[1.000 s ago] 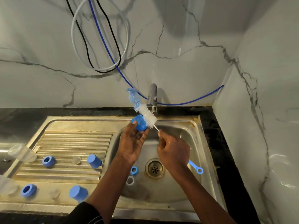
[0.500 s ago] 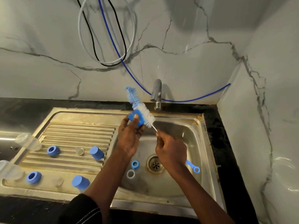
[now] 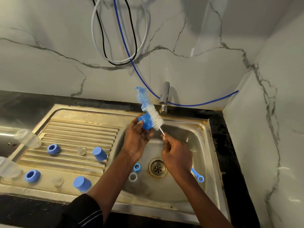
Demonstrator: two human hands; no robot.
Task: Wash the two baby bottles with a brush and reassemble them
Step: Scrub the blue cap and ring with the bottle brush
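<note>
My left hand (image 3: 136, 140) grips a small blue bottle part (image 3: 145, 123) over the sink basin (image 3: 195, 140). My right hand (image 3: 176, 155) holds the handle of a bottle brush (image 3: 153, 115), whose white and blue bristles lie against the blue part. The brush's blue loop end (image 3: 199, 178) sticks out below my right wrist. Two clear bottles (image 3: 27, 138) (image 3: 9, 168) lie at the drainboard's left edge. Two blue caps (image 3: 99, 153) (image 3: 81, 183) and two blue collars (image 3: 53, 149) (image 3: 32, 176) rest on the drainboard, along with two clear teats (image 3: 81, 150) (image 3: 57, 182).
A blue ring (image 3: 137, 167) and a white ring (image 3: 133, 176) lie in the basin beside the drain (image 3: 157, 167). The tap (image 3: 164, 97) stands behind the basin, no water visible. Cables hang on the marble wall (image 3: 213, 60). A side wall closes the right.
My head has tilted, shifting the whole scene down and right in view. The brush has slid slightly along the blue part; both hands keep their holds.
</note>
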